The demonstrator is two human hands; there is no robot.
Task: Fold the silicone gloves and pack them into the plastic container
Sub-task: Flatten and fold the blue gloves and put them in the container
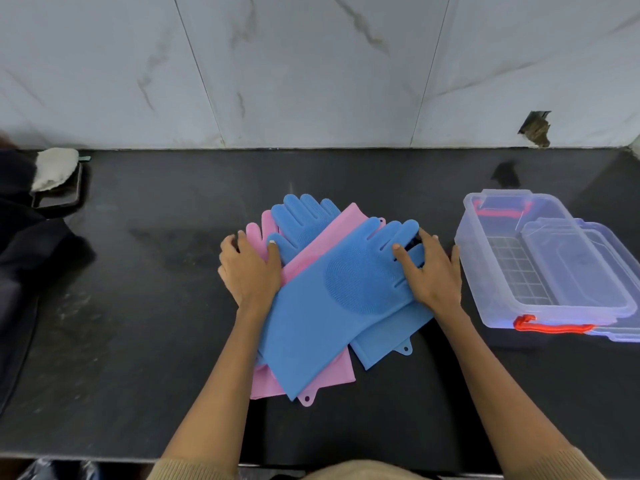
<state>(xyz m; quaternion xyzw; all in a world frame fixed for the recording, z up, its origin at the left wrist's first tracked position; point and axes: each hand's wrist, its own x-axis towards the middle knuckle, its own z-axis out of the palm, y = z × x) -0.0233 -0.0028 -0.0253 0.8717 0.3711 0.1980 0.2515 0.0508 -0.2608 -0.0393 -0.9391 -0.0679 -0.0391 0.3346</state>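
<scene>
Pile of silicone gloves at the middle of the dark table, none folded yet by the look of it. Top blue glove lies flat, palm scrubber patch up, long axis diagonal: cuff near the person and to the left, glove digits far and to the right. A second blue glove lies beneath, digits pointing away; what appears to be its cuff sticks out at lower right. Pink gloves sit under the blue ones, showing as a diagonal band at the top and a cuff at the near edge.

Left hand rests at the pile's left edge, on the pink digits. Its fingers are fairly straight, laid on the gloves rather than closed round anything. Right hand sits at the digit end of the top blue glove; thumb on top, the other fingers at or over the glove's right edge. Whether they have curled under it cannot be told.

Plastic container stands open, just right of the pile and nearest the right hand, apart from the gloves. Its lid appears to lie tilted inside or against it. Red latches at both ends.

Judgement: the fold likely runs along the diagonal, digit end brought toward cuff, so the right hand leads and the left pins. Packing then goes rightward.
</scene>
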